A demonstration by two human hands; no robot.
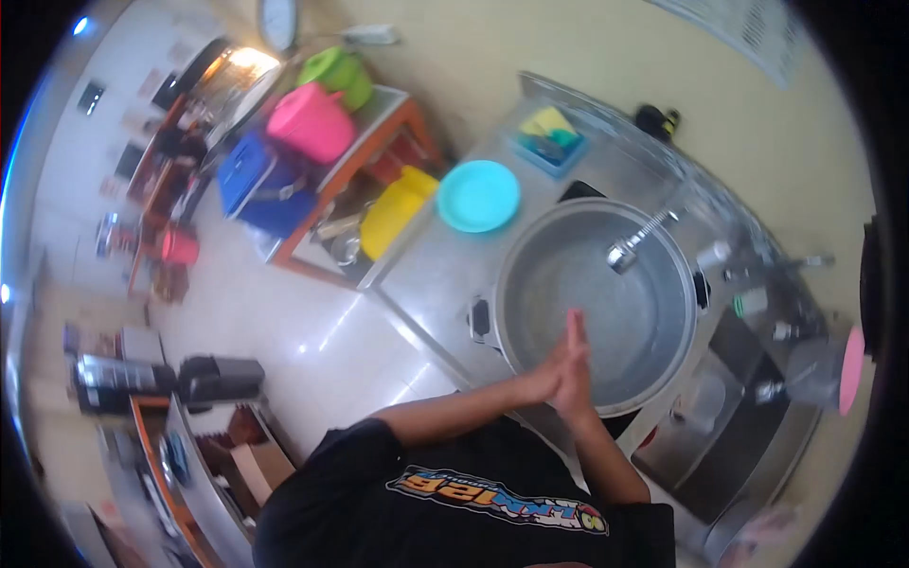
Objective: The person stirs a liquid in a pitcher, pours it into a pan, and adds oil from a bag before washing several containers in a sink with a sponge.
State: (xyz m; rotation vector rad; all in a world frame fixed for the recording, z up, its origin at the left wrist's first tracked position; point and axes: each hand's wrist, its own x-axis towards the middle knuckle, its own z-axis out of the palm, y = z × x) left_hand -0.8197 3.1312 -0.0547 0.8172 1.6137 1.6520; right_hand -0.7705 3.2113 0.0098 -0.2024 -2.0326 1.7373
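Observation:
Over the near rim of a large grey metal pot (615, 312), my left hand (546, 375) and my right hand (574, 379) are pressed together, palm against palm. Their fingers are stretched out and point into the pot. No object shows between them. Beyond the hands, a metal faucet (622, 256) hangs over the pot. A turquoise plate (478, 196) lies on the steel counter (417, 275) to the left of the pot. Behind it stands a blue tray (561, 168) with a yellow and green sponge (549, 125).
At the right is a steel sink (701, 473), with a pink-rimmed clear container (826, 372) beside it. On the left, an orange-framed table (402, 133) holds a pink bin (312, 123), a green bin (338, 78) and a blue bag (260, 185).

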